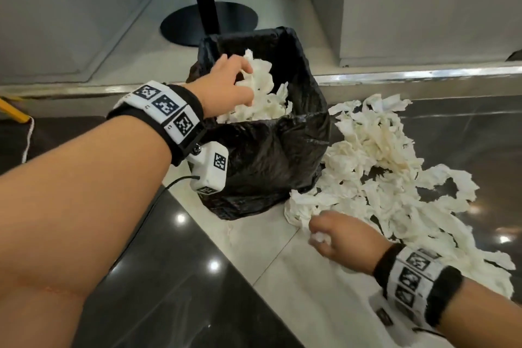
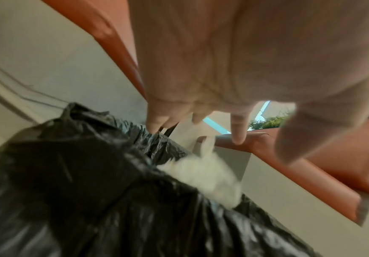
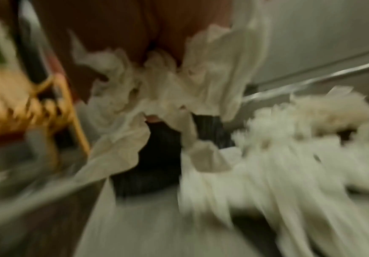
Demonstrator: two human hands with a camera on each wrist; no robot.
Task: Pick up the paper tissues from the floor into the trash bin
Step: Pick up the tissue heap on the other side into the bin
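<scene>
Left hand [image 1: 226, 85] over bin [image 1: 299, 133]; right hand [image 1: 339, 237] grips tissues [image 1: 320, 238].

We see the trash bin [image 1: 262, 121] standing upright on the floor, lined with a crumpled black bag, white tissues [image 1: 260, 99] heaped inside. At its three to five o'clock, loose paper tissues [image 1: 395, 178] sprawl across the floor, touching its base.
</scene>
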